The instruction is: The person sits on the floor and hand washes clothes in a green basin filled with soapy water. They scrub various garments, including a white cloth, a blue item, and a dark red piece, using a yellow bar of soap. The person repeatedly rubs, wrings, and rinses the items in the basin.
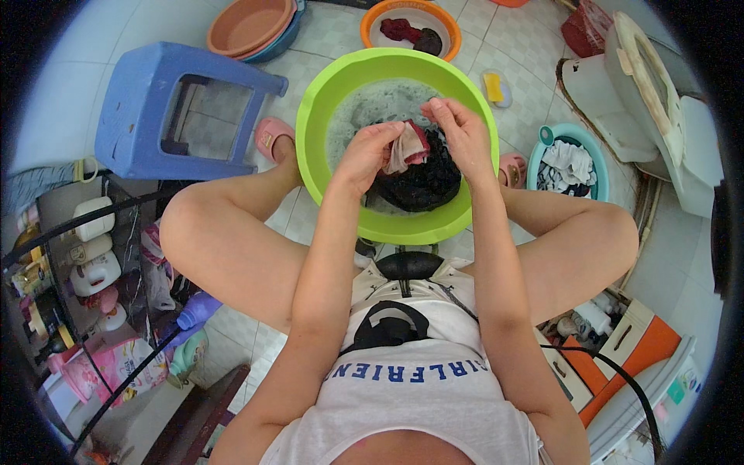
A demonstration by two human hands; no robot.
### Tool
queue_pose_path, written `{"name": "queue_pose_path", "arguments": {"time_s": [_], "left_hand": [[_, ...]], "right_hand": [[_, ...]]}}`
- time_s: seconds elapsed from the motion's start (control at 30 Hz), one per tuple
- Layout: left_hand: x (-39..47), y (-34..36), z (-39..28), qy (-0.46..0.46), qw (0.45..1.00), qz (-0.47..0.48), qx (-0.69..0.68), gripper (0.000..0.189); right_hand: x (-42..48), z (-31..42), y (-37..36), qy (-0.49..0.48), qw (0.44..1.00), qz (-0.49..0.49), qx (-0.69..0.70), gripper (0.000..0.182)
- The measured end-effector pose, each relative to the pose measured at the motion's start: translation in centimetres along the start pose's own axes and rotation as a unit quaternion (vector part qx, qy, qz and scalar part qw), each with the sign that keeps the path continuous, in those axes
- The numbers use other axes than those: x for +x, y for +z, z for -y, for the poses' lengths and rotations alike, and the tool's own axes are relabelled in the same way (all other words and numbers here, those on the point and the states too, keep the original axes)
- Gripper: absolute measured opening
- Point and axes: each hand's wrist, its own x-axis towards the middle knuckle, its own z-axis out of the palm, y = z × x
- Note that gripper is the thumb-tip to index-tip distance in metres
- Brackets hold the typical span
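Observation:
A lime-green plastic basin stands on the floor between my legs, with cloudy, foamy water in it. Black wet fabric is bunched in the water below my hands. Pinched in my left hand is a small beige cloth piece with a dark red edge, held above the black fabric. My right hand is raised over the basin's right side, thumb and forefinger close together. Whether those fingertips hold something small and dark cannot be made out.
An orange-rimmed basin with dark red and dark cloth sits behind. Left are a blue plastic stool and stacked basins. A yellow soap bar, a turquoise tub of clothes and a toilet stand right. Bottles fill a rack.

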Motion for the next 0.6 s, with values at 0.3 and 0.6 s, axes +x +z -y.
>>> {"name": "queue_pose_path", "arguments": {"time_s": [0.3,0.6], "left_hand": [[-0.9,0.9,-0.9,0.023,0.995,-0.053,0.086,0.028],[-0.4,0.4,-0.7,0.037,0.995,-0.081,0.050,0.028]], "right_hand": [[-0.8,-0.4,0.7,0.190,0.958,0.094,0.192,0.032],[-0.7,0.4,-0.3,0.206,0.953,0.108,0.195,0.039]]}}
